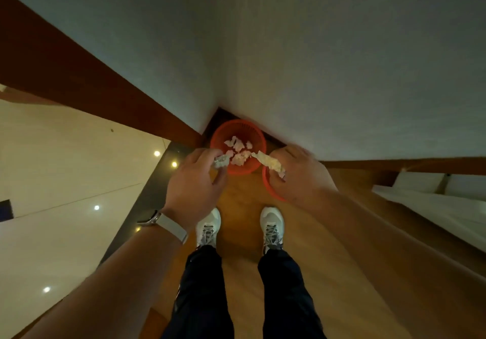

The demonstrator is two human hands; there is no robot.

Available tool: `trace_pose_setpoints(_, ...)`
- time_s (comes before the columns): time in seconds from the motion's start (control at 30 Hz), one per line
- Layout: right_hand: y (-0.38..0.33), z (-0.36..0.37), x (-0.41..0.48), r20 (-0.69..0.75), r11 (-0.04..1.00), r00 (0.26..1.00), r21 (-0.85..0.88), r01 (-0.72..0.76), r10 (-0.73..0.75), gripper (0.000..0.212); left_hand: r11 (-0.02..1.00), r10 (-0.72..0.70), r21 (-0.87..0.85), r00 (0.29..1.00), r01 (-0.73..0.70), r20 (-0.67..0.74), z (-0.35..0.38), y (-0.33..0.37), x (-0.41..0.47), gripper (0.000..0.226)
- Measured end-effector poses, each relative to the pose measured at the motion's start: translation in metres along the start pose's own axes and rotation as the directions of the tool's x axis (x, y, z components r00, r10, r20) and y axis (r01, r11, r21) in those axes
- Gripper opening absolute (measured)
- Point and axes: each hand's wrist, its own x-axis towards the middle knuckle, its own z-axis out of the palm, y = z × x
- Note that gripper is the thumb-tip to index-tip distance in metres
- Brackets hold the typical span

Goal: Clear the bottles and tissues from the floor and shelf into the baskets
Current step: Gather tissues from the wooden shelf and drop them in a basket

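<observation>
A red mesh basket (pixel 238 128) stands on the wood floor in the wall corner, with several crumpled white tissues (pixel 238 145) inside. My left hand (pixel 194 180) hovers over its left rim and pinches a crumpled tissue (pixel 221 161). My right hand (pixel 297 175) is to the right and holds a longer tissue (pixel 268 162) that points toward the basket. A second red basket (pixel 268 183) sits under my right hand, mostly hidden by it. No bottles are in sight.
Grey walls meet in the corner behind the baskets, with a dark wood skirting (pixel 79 75) along them. A glossy pale surface (pixel 52 180) lies to the left, a white bed (pixel 434 201) to the right. My feet (pixel 207 228) stand just before the baskets.
</observation>
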Motion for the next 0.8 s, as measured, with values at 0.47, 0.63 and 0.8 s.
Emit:
trace_pose_setpoints(0.47,0.103,0.271,0.147,0.005,0.985,0.989,0.090,-0.145,0.145,0.041,0.993,0.053,0.090,0.968,-0.077,0.244,0.222,-0.201,0.113,0.039)
trace_pose_setpoints(0.63,0.119,0.299,0.152,0.007,0.994,0.995,0.033,-0.101,0.101,0.051,0.987,0.086,0.109,0.954,-0.122,0.287,0.251,-0.221,0.115,0.050)
trace_pose_setpoints(0.8,0.106,0.258,0.133,-0.046,0.990,0.993,-0.088,-0.111,0.107,0.046,0.978,0.117,0.131,0.945,-0.163,0.304,0.221,-0.203,0.106,0.050)
